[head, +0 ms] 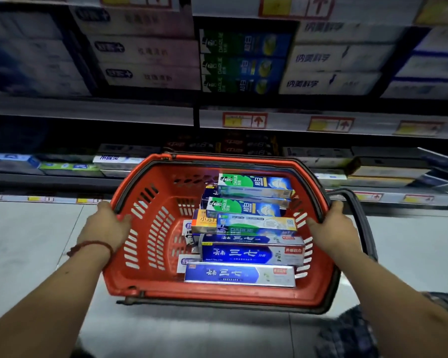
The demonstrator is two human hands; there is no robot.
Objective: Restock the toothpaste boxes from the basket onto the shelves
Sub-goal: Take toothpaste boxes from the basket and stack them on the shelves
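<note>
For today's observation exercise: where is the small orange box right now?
Head view: the small orange box lies inside the red basket, near its middle, left of the green boxes, beyond the blue boxes.

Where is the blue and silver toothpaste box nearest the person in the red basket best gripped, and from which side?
Pinch the long blue and silver toothpaste box across its narrow width at mid-length, coming from above. It lies flat, top face bare, its right end close to the wall of the red plastic basket.

Red cord bracelet (93,245) by left hand (109,224)
</note>
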